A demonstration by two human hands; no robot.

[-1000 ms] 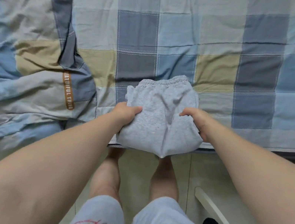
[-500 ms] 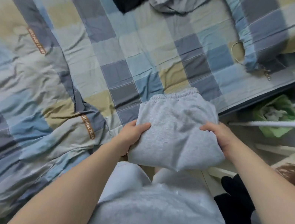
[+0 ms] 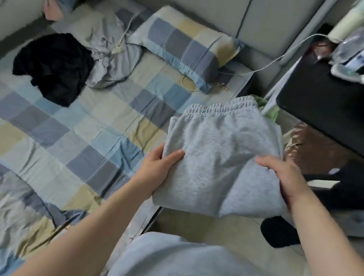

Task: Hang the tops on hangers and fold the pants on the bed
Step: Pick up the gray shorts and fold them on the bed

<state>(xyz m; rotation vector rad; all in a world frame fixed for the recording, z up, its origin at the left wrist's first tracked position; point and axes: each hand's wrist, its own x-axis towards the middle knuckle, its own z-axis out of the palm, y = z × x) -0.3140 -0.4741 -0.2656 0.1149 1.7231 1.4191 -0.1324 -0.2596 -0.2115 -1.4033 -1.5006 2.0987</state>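
Now our left hand (image 3: 158,172) and right hand (image 3: 286,179) pinch the folded gray sweatpants (image 3: 216,158), thumbs on top, mid-right of the frame past the bed (image 3: 61,132) edge, and a loose pinch could let them flop open.

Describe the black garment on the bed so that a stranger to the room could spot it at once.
Start at the checked bed. Near its head, left of the pillow, two crumpled garments touch. Pick the black garment, left of the grey garment: nothing else on the bed is black.
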